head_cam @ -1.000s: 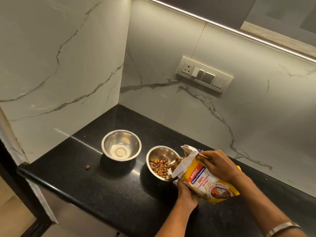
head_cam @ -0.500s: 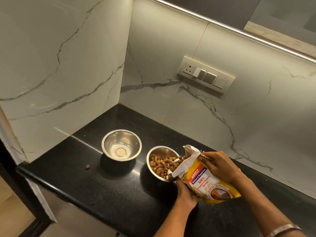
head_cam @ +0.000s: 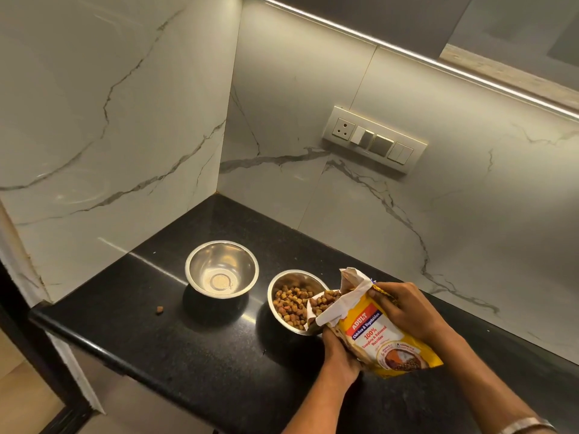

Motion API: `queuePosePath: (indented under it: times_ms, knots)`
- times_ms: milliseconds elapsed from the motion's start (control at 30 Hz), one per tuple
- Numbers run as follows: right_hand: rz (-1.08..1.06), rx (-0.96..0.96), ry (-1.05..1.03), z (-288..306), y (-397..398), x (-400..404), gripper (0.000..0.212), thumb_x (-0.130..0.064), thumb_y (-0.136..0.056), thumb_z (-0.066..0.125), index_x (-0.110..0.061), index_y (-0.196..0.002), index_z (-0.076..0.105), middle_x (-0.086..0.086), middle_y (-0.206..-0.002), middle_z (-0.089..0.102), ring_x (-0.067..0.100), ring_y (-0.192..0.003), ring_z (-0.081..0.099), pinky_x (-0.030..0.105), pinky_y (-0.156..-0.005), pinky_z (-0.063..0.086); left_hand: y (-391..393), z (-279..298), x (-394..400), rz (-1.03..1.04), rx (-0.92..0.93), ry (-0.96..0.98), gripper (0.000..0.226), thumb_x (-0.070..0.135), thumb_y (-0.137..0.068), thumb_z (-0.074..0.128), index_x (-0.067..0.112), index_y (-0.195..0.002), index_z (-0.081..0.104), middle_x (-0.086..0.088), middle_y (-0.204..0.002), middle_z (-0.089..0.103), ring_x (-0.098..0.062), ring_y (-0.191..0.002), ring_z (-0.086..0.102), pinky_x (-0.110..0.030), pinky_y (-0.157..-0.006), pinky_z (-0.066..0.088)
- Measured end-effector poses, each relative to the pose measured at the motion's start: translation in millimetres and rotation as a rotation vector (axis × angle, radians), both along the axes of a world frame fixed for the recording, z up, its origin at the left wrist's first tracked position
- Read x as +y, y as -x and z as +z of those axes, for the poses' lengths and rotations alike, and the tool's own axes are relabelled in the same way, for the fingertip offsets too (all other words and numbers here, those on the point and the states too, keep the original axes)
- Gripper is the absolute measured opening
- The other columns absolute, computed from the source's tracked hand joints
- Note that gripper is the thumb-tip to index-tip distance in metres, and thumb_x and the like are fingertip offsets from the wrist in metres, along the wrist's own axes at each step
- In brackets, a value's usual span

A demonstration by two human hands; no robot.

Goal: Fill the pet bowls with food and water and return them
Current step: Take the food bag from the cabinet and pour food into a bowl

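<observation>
Two steel bowls stand on the black counter (head_cam: 194, 346). The left bowl (head_cam: 221, 269) has no food in it. The right bowl (head_cam: 289, 300) holds brown kibble (head_cam: 289, 303). A yellow pet food bag (head_cam: 376, 336) is tipped over the right bowl's near rim, its torn white mouth facing the bowl with kibble at the opening. My left hand (head_cam: 336, 355) grips the bag from underneath. My right hand (head_cam: 407, 308) grips the bag's upper side.
One stray kibble (head_cam: 159, 310) lies on the counter left of the bowls. Marble walls meet in a corner behind the bowls. A switch and socket panel (head_cam: 374, 139) sits on the back wall. The counter's front edge runs along the lower left.
More kibble has gone from the bag into the right bowl. Both hands and the bag have stayed tilted over its rim.
</observation>
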State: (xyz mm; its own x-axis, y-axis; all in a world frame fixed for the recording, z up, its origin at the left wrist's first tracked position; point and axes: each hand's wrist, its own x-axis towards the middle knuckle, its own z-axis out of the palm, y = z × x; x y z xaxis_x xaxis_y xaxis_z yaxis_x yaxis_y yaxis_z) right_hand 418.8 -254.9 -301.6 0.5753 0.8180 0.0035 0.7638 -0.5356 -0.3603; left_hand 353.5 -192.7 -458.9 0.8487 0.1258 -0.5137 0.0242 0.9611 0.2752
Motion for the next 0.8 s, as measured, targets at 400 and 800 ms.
queuePosePath:
  times_ms: [400,800]
  knots:
    - [0.011,-0.008,0.044,4,1,6,0.033,-0.035,-0.094,0.05,-0.023,-0.122,0.061,-0.013,-0.096,0.066,0.0,-0.076,0.067,0.011,-0.066,0.054,-2,4,-3,-0.002,-0.048,0.018,0.066,0.065,-0.096,0.029,0.02,-0.13,0.063,-0.013,-0.118,0.073,-0.038,-0.11,0.069,-0.062,-0.1,0.048]
    - [0.032,-0.014,0.018,1,-3,10,0.033,-0.037,-0.092,0.05,-0.024,-0.119,0.063,-0.011,-0.096,0.069,0.002,-0.075,0.069,0.015,-0.066,0.056,-3,0,4,0.005,-0.057,0.069,0.073,0.069,-0.095,0.019,0.023,-0.129,0.065,-0.014,-0.119,0.073,-0.04,-0.114,0.066,-0.064,-0.1,0.046]
